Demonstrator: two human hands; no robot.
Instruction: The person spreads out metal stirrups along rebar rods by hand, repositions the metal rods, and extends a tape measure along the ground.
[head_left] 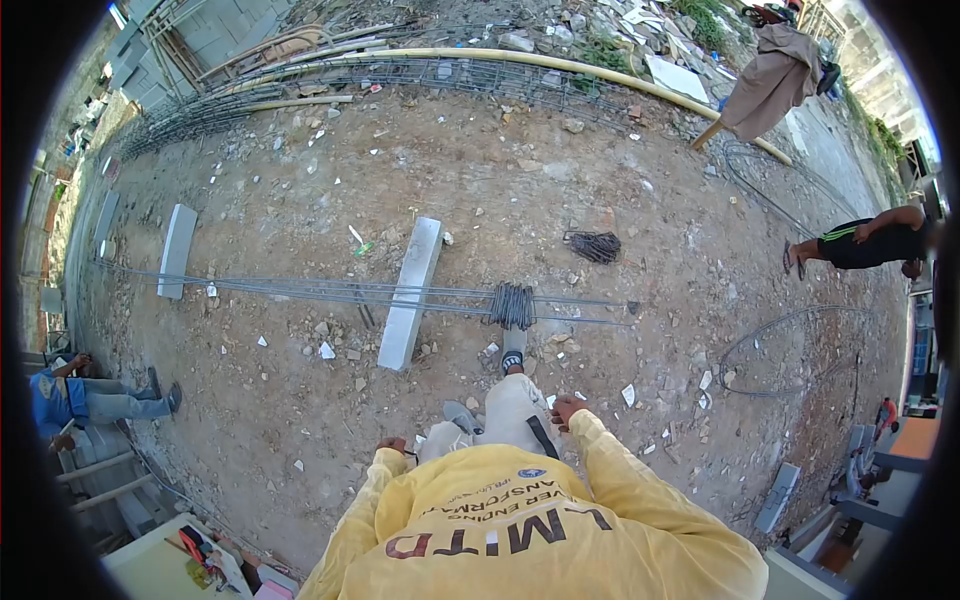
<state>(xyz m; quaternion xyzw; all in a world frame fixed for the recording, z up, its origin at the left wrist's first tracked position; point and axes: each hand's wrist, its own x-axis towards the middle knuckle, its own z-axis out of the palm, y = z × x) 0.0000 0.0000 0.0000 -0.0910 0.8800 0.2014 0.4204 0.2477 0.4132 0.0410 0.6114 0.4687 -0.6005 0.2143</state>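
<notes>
My left hand [392, 444] hangs low beside my left thigh, touching none of the rods; its fingers are too small to make out. Near my right knee is my right hand [568, 410], its fingers loosely curled and no object visible in them. Ahead of my feet, long thin steel rods [270, 288] lie across a pale concrete block [410, 293] and a second block [177, 252] farther left. A bundle of dark wire stirrups [513, 306] sits around the rods, just beyond my forward foot [512, 362]. Both hands are apart from this bundle.
Another dark stirrup bundle [594, 246] lies on the dirt. Rebar cages [450, 75] and a long bamboo pole [560, 65] line the far side. Loose wire loops [790, 345] lie right. One person [870, 240] stands right; another [90, 395] is at left. Rubble is scattered around.
</notes>
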